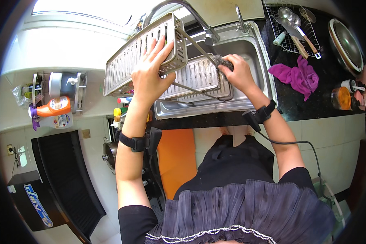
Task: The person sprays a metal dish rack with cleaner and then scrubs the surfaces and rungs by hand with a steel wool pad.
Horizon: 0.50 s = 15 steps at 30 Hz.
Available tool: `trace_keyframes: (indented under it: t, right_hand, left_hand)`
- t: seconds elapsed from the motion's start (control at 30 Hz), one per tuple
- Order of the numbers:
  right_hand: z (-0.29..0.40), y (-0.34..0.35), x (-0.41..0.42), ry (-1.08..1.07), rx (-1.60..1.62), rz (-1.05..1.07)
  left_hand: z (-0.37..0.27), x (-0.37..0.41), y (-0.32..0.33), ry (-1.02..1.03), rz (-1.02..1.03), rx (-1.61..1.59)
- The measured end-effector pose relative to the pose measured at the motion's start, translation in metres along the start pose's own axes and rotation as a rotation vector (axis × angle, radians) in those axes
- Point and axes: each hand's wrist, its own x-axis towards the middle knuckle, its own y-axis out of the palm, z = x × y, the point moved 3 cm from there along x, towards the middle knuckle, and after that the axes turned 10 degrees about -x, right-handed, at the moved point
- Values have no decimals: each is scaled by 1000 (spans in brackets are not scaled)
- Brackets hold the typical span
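Note:
A slotted metal rack with several baskets (122,67) leans over the stainless steel sink (259,61), its lower tiers down in the basin. My left hand (151,71) lies on the upper basket near its right end, fingers spread over the slots and thumb by its lower edge. In my right hand (238,71) is a grey scouring pad (222,62), touching a thin metal leg (198,46) of the rack. A lower slotted basket (198,74) sits beneath, between my hands. The curved faucet (212,33) arches behind the rack.
Right of the sink are a purple cloth (299,76), a wire basket (288,45) with ladles and a knife, metal bowls (347,42) and jars (341,97). Bottles (119,113) stand left of the sink. An orange spray bottle (56,106) hangs by a wall shelf (79,91).

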Motion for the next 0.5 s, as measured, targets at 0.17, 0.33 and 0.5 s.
trace_keyframes:
  t: [0.17, 0.33, 0.5]
  right_hand:
    - [16, 36, -21, -153, -33, 66]
    - [21, 79, -28, -278, -229, 242]
    - [33, 83, -24, -437, -320, 364]
  left_hand:
    - [-1, -2, -1, 39, -33, 12]
    - [-10, -16, -11, 164, -249, -63]
    - [-8, -110, 4, 180, -529, -35]
